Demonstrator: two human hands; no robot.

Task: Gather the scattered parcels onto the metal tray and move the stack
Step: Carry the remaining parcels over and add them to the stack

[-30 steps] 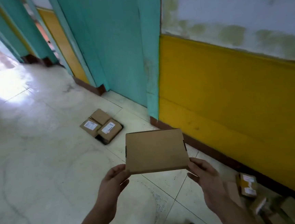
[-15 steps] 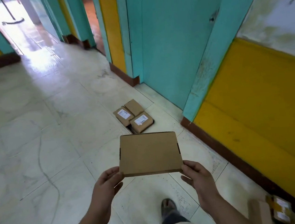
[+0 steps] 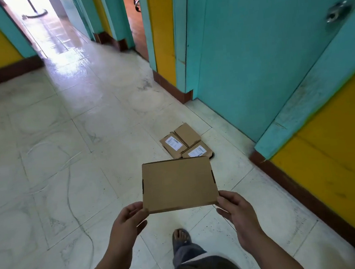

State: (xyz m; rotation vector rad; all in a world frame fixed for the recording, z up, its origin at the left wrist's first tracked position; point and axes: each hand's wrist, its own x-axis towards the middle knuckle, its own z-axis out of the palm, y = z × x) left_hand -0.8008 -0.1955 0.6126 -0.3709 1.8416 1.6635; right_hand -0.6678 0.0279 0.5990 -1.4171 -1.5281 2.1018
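Ideally, in the head view, the flat brown cardboard parcel (image 3: pixel 179 184) travels level and lands squarely on the three small brown cardboard parcels (image 3: pixel 183 142). They lie together on the pale tiled floor (image 3: pixel 67 165) ahead, near the teal door (image 3: pixel 252 63). A dark edge beneath them may be the tray. The left hand (image 3: pixel 126 222) and right hand (image 3: pixel 237 212) each pinch a near corner, forearms stretched forward.

Seen from my remote feed, no lettering is legible. A white printed label (image 3: pixel 172 143) lies on a small flat brown cardboard parcel (image 3: pixel 179 153) on the floor; a second white label (image 3: pixel 197 150) lies on the neighbouring brown cardboard parcel (image 3: pixel 207 149). The print on both is too small to read.
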